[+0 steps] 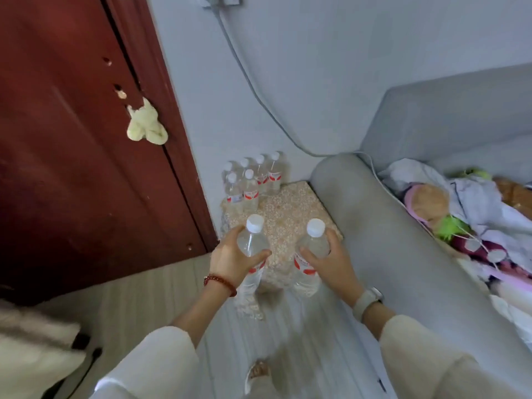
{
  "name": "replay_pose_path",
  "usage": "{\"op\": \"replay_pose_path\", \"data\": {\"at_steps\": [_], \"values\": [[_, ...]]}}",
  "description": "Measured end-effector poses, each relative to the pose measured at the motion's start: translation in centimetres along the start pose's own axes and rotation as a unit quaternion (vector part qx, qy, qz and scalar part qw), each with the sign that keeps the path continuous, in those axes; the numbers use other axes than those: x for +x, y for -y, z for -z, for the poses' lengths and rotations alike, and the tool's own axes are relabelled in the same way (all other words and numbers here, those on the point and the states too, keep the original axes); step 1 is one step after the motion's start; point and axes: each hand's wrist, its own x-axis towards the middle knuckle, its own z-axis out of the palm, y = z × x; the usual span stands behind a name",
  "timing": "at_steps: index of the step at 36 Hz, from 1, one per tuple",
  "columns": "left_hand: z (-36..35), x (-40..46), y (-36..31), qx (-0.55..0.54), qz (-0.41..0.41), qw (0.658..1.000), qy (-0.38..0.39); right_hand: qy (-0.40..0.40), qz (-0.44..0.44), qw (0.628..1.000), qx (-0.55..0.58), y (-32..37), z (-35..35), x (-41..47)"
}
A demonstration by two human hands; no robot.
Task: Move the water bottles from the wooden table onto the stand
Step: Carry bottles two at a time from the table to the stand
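My left hand [230, 256] grips a clear water bottle [252, 249] with a white cap and red label, held upright above the near edge of the stand. My right hand [331, 259] grips a second such bottle [311, 254] beside it. The stand [290, 214] is low, covered with a beige floral lace cloth, wedged between the wall and the sofa arm. Several matching bottles [253, 180] stand in a cluster at its far left corner against the wall. The wooden table is out of view.
A dark red door [80, 145] fills the left, with a pale cloth knot hanging on it. A grey sofa [388, 226] with dolls and clothes lies to the right. A grey cable [253, 90] runs down the wall. My foot shows on the striped floor [161, 295].
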Motion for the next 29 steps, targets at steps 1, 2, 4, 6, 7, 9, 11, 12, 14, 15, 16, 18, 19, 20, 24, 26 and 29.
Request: {"op": "replay_pose_path", "data": {"at_steps": [1, 2, 4, 6, 7, 9, 11, 12, 14, 15, 16, 18, 19, 20, 24, 26, 29], "values": [[-0.7, 1.9, -0.2, 0.006, -0.007, 1.000, 0.004, 0.004, -0.001, 1.000, -0.001, 0.2, 0.1, 2.0], [-1.4, 3.7, -0.3, 0.009, -0.010, 1.000, 0.010, 0.008, -0.003, 1.000, -0.007, 0.2, 0.2, 3.8], [-2.6, 6.7, -0.2, 0.013, -0.005, 1.000, 0.018, 0.011, -0.007, 1.000, -0.021, -0.1, 0.3, 7.1], [-4.2, 10.3, 0.1, 0.019, 0.007, 0.999, 0.025, 0.015, -0.019, 0.999, -0.034, -0.7, 0.5, 11.1], [-5.0, 12.0, 0.2, 0.020, 0.012, 0.999, 0.034, 0.020, -0.027, 0.998, -0.044, -1.1, 0.5, 13.1], [-6.8, 15.5, 0.7, 0.018, 0.017, 0.998, 0.056, 0.041, -0.036, 0.997, -0.058, -2.0, 0.4, 17.1], [-8.7, 18.9, 1.3, 0.029, 0.018, 0.997, 0.071, 0.066, -0.034, 0.995, -0.061, -3.3, 0.1, 21.1], [-9.7, 20.5, 1.8, 0.040, 0.020, 0.996, 0.075, 0.078, -0.031, 0.994, -0.065, -4.0, -0.1, 23.1], [-11.6, 23.4, 2.9, 0.063, 0.031, 0.994, 0.082, 0.105, -0.026, 0.991, -0.080, -5.6, -0.6, 26.9], [-12.5, 24.8, 3.4, 0.071, 0.040, 0.993, 0.087, 0.122, -0.022, 0.988, -0.087, -6.3, -0.9, 28.8], [-13.4, 25.9, 3.8, 0.076, 0.048, 0.991, 0.094, 0.137, -0.019, 0.986, -0.096, -7.1, -1.2, 30.5], [-14.9, 27.8, 4.6, 0.085, 0.066, 0.988, 0.108, 0.164, -0.021, 0.980, -0.107, -8.3, -1.7, 33.5], [-15.6, 28.7, 5.0, 0.089, 0.070, 0.987, 0.110, 0.178, -0.023, 0.978, -0.108, -8.9, -2.1, 34.9], [-16.3, 29.6, 5.2, 0.098, 0.070, 0.987, 0.109, 0.192, -0.022, 0.975, -0.110, -9.5, -2.4, 36.1], [-18.6, 32.5, 5.8, 0.200, 0.012, 0.975, 0.094, 0.253, 0.004, 0.960, -0.120, -10.9, -3.7, 40.3], [-19.4, 33.7, 6.1, 0.234, -0.020, 0.967, 0.093, 0.278, 0.020, 0.953, -0.119, -11.5, -4.4, 42.0], [-20.3, 34.9, 6.7, 0.283, -0.057, 0.953, 0.095, 0.305, 0.033, 0.945, -0.113, -12.0, -5.4, 43.7]]}}
